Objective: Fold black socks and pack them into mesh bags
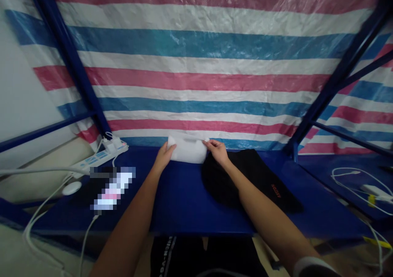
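Observation:
A white sheet that looks like paper or thin cloth (188, 151) is held up between my two hands, just above the blue table (184, 203). My left hand (165, 156) pinches its left edge, thumb on the near face. At the upper right corner, the fingertips of my right hand (217, 151) are closed on the same sheet. Under and beside my right forearm lies a black folded garment (260, 179) with small orange lettering.
On the left are a pixelated, lit screen (113, 191) with a cable, a white power strip (95, 159) with plugged-in chargers, and a round white puck (71, 188). Blue metal posts (72, 64) frame a striped plastic sheet (196, 80). More white cables (346, 172) lie at right.

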The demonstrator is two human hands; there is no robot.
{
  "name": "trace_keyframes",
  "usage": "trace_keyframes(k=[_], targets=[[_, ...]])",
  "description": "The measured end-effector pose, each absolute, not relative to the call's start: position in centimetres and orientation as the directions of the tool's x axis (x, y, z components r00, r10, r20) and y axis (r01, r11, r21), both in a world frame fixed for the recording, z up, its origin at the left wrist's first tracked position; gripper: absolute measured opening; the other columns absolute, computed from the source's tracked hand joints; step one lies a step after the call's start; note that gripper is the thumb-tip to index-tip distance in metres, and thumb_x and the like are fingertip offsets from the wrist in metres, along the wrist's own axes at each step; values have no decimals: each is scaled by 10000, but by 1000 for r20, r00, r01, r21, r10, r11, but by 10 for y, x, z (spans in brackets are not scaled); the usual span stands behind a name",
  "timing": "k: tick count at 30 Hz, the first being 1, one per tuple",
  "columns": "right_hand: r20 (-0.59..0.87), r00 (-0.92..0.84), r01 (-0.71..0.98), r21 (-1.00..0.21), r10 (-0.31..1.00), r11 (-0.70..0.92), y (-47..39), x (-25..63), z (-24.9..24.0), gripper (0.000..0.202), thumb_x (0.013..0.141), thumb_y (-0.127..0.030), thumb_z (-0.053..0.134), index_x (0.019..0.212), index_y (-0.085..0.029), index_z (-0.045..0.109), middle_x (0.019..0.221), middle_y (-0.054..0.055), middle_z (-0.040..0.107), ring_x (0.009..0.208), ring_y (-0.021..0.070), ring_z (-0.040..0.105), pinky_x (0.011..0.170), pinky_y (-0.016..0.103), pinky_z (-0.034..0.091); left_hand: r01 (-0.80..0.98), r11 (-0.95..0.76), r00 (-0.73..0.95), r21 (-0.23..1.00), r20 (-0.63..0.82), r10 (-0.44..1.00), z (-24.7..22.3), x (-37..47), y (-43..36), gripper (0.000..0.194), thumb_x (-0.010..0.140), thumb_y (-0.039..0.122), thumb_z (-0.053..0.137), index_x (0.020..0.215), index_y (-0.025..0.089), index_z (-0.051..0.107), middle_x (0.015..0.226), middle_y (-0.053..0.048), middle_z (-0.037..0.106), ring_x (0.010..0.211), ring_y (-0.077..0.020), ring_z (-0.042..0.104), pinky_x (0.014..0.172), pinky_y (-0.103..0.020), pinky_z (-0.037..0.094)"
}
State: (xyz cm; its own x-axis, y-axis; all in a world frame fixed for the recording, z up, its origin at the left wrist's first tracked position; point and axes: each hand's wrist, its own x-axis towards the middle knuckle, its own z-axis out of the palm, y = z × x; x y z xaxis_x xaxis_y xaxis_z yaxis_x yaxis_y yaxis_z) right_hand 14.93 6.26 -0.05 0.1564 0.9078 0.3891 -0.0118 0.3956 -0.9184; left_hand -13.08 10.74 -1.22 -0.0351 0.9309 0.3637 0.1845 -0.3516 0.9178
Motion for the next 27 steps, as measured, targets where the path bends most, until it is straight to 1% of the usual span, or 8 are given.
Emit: trace_keyframes(k=[3, 7, 11, 13, 16, 20, 24, 27], targets=[[360, 186, -61, -924, 914, 376, 67, 150, -3, 544, 722, -730, 835, 817, -205, 730, 769, -1, 720, 694, 171, 631, 661, 290, 519, 204, -326, 85, 923, 315, 945, -8, -136, 107, 499, 812, 525, 777, 1188, 201, 727, 1208, -103, 791, 1175, -350, 728, 1019, -447, 574], [292, 186, -114, -942, 938, 315, 70, 151, -6, 560, 703, -733, 862, 824, -201, 734, 737, 2, 725, 651, 174, 654, 607, 295, 558, 147, -313, 123, 938, 296, 947, 1, -139, 104, 588, 808, 526, 761, 1271, 175, 671, 1223, -123, 788, 1106, -319, 755, 963, -420, 595], [210, 72, -113, -969, 975, 217, 73, 150, -8, 502, 747, -662, 885, 809, -188, 733, 721, 34, 751, 641, 192, 714, 578, 302, 610, 316, -301, 45, 899, 303, 952, 8, -159, 104, 589, 839, 488, 752, 1321, 162, 662, 1254, -144, 779, 1103, -315, 760, 954, -416, 594], [196, 27, -96, -976, 980, 197, 74, 149, -9, 456, 773, -601, 896, 820, -175, 741, 760, 69, 779, 660, 202, 744, 575, 300, 625, 523, -233, -4, 820, 275, 961, 9, -176, 106, 494, 861, 420, 730, 1283, 166, 698, 1278, -144, 773, 1154, -321, 746, 988, -411, 579], [190, -10, -69, -980, 982, 189, 75, 147, -12, 368, 821, -507, 885, 870, -168, 750, 796, 78, 794, 676, 189, 756, 573, 278, 628, 816, -47, -73, 576, 184, 980, 8, -197, 106, 377, 858, 330, 736, 1211, 197, 752, 1275, -134, 775, 1213, -345, 719, 1039, -409, 549], [201, -46, -32, -979, 979, 199, 75, 145, -14, 288, 855, -433, 860, 891, -168, 752, 783, 61, 785, 664, 172, 739, 555, 258, 615, 911, 91, -167, 403, 158, 973, 12, -197, 94, 419, 827, 327, 785, 1219, 182, 763, 1304, -200, 734, 1261, -438, 663, 1073, -526, 519], [213, -66, -13, -977, 975, 213, 75, 145, -15, 255, 883, -409, 834, 887, -168, 748, 792, 66, 784, 656, 169, 730, 562, 266, 610, 975, -34, -61, 221, 409, 910, 17, -151, 75, 505, 976, 390, 626, 1438, 189, 650, 1542, -191, 579, 1419, -408, 531, 1173, -550, 442], [219, -77, -3, -976, 973, 219, 76, 146, -16, 247, 898, -405, 820, 895, -169, 743, 797, 65, 783, 648, 167, 726, 572, 273, 608, 965, -199, 115, 171, 404, 908, 8, -100, 63, 610, 1060, 509, 465, 1542, 149, 562, 1626, -194, 510, 1513, -374, 441, 1260, -522, 340]])
